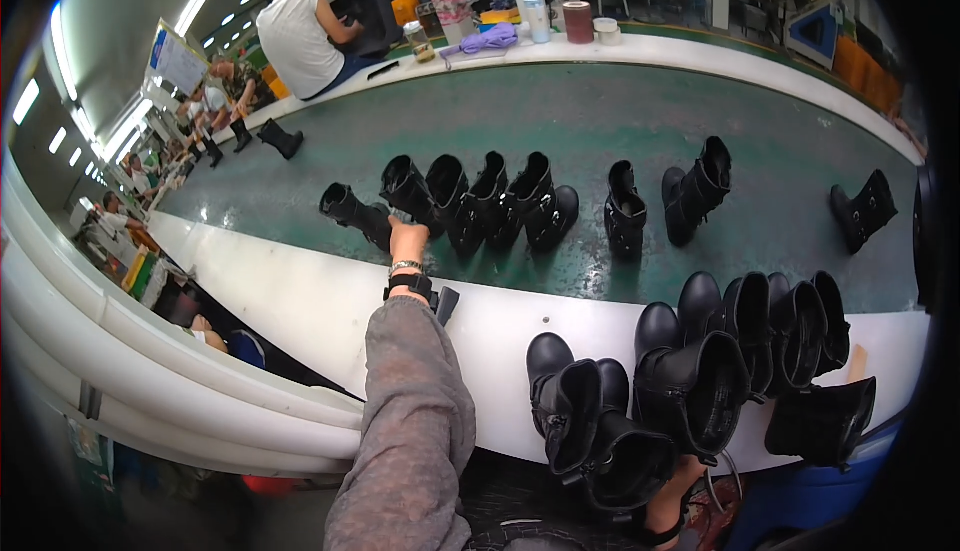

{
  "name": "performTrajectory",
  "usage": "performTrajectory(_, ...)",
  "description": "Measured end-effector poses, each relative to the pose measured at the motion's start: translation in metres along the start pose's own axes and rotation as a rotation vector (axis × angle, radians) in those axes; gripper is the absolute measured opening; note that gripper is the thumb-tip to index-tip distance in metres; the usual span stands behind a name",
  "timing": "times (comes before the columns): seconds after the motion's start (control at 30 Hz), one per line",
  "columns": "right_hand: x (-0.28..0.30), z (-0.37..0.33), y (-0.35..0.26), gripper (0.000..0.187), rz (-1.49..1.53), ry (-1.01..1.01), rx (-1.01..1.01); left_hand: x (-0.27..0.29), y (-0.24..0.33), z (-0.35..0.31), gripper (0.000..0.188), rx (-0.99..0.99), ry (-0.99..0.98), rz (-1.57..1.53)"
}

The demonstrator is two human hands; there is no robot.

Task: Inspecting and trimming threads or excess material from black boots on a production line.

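Note:
My left hand (408, 241), in a grey sleeve, reaches over the near edge of the green belt. Its fingers look curled, right at the toe of a tilted black boot (352, 209) and in front of another black boot (406, 183). Whether it grips either one is hidden. Low on the right, my right hand (682, 476) shows only in part, close against the shaft of a black boot (715, 391); its fingers are hidden. A black boot (635, 466) with its open top toward me stands just left of that hand.
Several buckled black boots (490, 201) stand along the green belt (520, 101). More black boots (795, 331) crowd the right of the white ledge (500, 326). Across the belt sits a person (300, 36), near a purple cloth (488, 39) and a brown container (578, 23).

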State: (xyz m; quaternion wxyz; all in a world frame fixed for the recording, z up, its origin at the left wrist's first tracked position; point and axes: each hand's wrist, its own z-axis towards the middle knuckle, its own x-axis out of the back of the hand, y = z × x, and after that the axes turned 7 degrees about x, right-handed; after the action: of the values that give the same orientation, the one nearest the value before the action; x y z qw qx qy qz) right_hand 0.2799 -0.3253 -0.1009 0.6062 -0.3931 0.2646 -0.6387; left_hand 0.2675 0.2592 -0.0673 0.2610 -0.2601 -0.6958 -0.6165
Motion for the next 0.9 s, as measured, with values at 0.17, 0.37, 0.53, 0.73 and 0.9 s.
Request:
performTrajectory(0.17,0.011,0.003,0.005,0.04,-0.132,-0.084,0.057,-0.014,0.022,-0.024,0.048,-0.306,0.111,-0.273)
performTrajectory(0.37,0.014,0.007,0.007,0.038,-0.187,-0.12,0.084,-0.024,0.019,-0.024,0.041,-0.432,0.038,-0.74)
performTrajectory(0.53,0.012,0.014,0.011,0.038,-0.19,-0.129,0.095,-0.017,0.011,-0.04,0.035,0.032,-0.006,-1.495)
performTrajectory(0.73,0.006,0.022,0.011,0.036,-0.172,-0.128,0.093,-0.002,0.002,-0.055,0.049,-0.032,-0.357,-1.971)
performTrajectory(0.9,0.009,0.024,0.011,0.036,-0.179,-0.132,0.092,0.001,0.006,-0.059,0.056,-0.15,-0.356,-2.029)
